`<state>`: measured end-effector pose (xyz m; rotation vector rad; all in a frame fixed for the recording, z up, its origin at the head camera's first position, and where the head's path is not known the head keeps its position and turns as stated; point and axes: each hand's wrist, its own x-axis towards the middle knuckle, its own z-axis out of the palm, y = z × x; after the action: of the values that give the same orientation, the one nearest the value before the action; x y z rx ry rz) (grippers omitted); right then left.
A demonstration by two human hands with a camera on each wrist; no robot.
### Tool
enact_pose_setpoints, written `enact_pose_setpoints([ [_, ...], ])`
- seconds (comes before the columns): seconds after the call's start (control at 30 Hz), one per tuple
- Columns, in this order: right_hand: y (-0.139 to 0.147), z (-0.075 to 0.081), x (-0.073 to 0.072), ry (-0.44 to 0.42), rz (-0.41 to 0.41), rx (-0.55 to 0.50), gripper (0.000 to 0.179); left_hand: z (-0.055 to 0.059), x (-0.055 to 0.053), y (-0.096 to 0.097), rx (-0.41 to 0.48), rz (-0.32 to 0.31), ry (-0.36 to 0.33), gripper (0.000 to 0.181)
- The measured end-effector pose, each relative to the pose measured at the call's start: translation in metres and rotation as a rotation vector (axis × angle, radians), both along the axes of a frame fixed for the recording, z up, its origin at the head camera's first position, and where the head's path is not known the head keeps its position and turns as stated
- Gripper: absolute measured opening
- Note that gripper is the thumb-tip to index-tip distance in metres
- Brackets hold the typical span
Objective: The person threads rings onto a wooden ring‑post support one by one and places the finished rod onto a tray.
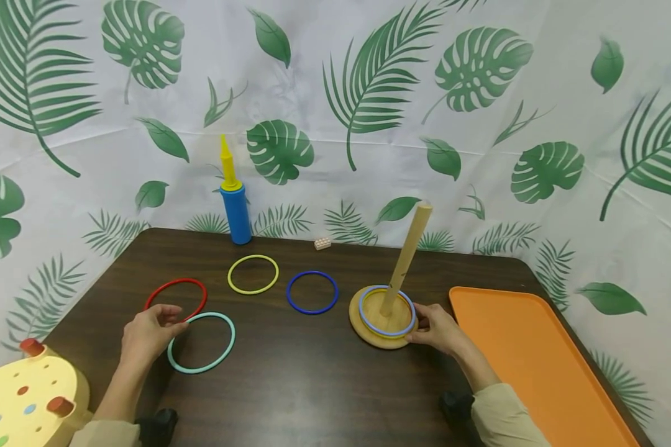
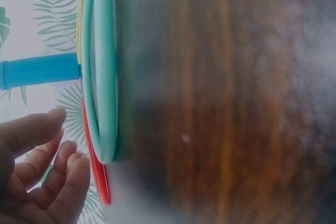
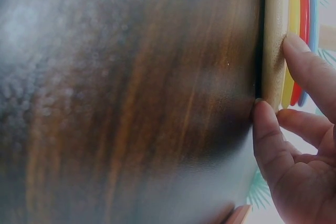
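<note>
- A mint-green round ring (image 2: 107,66) is seen, seemingly flat, just to the right of the left hand (image 1: 150,332), its near edge reached by the fingertips in the head view; whether they touch cannot be told. No long axis is offered by its round outline.
- The left hand is relaxed — nothing is pinched, and a gap is left between thumb and fingers.
- The left hand is much the nearer one; the right hand (image 1: 438,329) is set well apart, with the edge of a round pale wooden base with an upright post (image 1: 405,261) gripped between its thumb and fingers.
- Around the post, a yellow ring (image 3: 294,3), a red ring (image 3: 304,24) and a light-blue ring (image 3: 313,14) are stacked.
- Beyond the left hand a loose thin red ring (image 2: 100,182) is placed; between the hands, farther off, lie a pale-yellow ring (image 1: 251,292) and a dark-blue ring (image 1: 313,312).
- All is borne by a dark wood-grained table (image 1: 313,385) — a flat orange tray (image 1: 537,366) at right, a blue-and-yellow pump (image 1: 236,214) by the leaf-printed cloth (image 1: 369,143) behind.
</note>
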<state>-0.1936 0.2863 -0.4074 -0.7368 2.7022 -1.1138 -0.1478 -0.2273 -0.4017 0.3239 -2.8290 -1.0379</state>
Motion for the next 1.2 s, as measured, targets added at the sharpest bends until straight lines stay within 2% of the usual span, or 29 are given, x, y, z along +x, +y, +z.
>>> enact_pose_setpoints([
  [0.13, 0.0004, 0.0, -0.0003, -0.017, 0.002, -0.015, 0.063, 0.0012, 0.0002, -0.0019, -0.008, -0.011, -0.032, 0.035],
  [0.53, 0.0004, 0.0008, -0.0004, -0.032, -0.013, -0.014, 0.065, -0.0023, 0.0007, -0.0057, -0.015, 0.001, -0.073, 0.025],
  [0.8, 0.0017, -0.0011, -0.0015, -0.014, -0.01, -0.005, 0.064, -0.0033, 0.0014, -0.0054, -0.017, 0.006, -0.078, 0.021],
  [1.2, 0.0021, -0.0015, -0.0003, 0.01, -0.017, 0.019, 0.064, -0.0008, 0.0031, -0.0027, -0.073, -0.017, -0.065, 0.018],
])
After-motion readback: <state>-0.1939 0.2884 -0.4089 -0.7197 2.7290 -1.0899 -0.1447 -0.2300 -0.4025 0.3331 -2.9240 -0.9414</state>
